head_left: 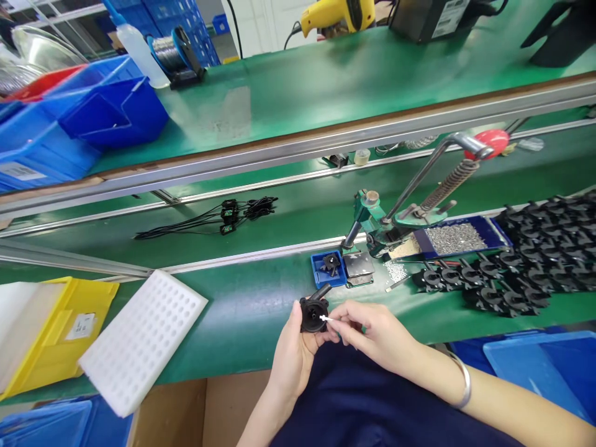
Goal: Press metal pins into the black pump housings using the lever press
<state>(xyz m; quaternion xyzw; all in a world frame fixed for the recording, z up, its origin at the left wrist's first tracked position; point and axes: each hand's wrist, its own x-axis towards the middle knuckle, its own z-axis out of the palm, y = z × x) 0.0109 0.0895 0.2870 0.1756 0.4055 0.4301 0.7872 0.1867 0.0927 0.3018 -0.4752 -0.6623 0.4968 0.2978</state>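
In my left hand [298, 347] is a round black plastic housing [311, 316] with a short spout, its hollow side facing up. My right hand [358, 323] pinches a thin white pin [325, 318], whose tip is at the opening of the housing. Just beyond my hands sits a small blue tray [317, 268] with another black part [331, 263] in it. Next to the tray stands a green hand press [372, 214] with a red knob [491, 143] on its lever and a metal plate [359, 264] by its foot.
Rows of black housings [493, 292] fill the right side. A blue bin [493, 233] of small metal pieces stands behind them. At left lie a white perforated tray [144, 335] and a yellow bin [100, 304]. Black cables [228, 217] lie under the raised shelf [298, 146].
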